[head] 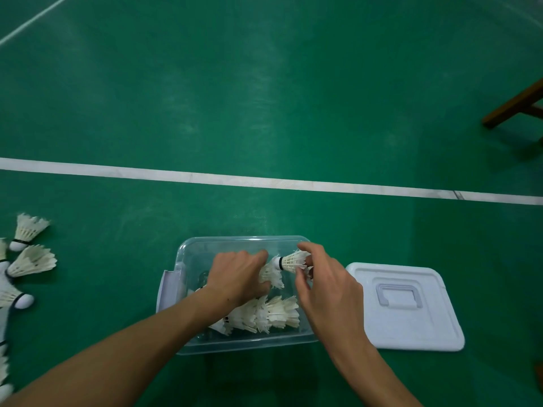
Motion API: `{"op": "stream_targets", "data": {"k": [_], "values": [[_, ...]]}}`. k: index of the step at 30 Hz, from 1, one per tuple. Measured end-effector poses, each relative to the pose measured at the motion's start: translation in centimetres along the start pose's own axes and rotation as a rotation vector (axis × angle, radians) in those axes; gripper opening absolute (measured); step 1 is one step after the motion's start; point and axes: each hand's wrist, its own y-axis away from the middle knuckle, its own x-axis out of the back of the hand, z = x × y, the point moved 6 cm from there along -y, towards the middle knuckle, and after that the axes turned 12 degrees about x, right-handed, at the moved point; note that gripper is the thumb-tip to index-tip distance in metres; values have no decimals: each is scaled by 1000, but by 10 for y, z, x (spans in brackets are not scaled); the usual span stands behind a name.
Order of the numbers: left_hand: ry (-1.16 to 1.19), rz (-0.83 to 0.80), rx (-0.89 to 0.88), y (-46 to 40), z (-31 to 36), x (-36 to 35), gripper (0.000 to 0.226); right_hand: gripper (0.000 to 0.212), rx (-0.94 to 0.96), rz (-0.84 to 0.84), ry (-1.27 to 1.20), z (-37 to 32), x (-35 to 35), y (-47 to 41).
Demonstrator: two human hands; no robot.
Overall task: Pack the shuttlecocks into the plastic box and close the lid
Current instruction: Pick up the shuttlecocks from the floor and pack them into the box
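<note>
Both hands inside plastic box [188,251]: left hand [235,277] curled around shuttlecock [271,277]; right hand [326,286] fingertips pinch second shuttlecock [291,259] by feathers, cork toward left knuckles; lid [411,306] right of fingers, off

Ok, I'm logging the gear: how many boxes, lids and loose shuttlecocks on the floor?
Plastic box: 1
Lid: 1
Loose shuttlecocks on the floor: 3 clear, with more cut off at the left edge
Total: 5
</note>
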Motion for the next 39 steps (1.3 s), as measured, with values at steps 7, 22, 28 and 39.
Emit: {"op": "stream_targets", "data": {"k": [7, 22, 28, 39], "values": [[48, 44, 36, 7, -21, 3, 49, 46, -9, 10, 50, 4, -2, -2], [92, 77, 37, 18, -31, 7, 55, 59, -105, -326, -290, -9, -74, -19], [14, 62, 29, 16, -17, 4, 53, 70, -189, -442, -304, -9, -83, -23], [-53, 28, -19, 9, -7, -7, 71, 44, -192, -302, -389, 12, -49, -23]]}}
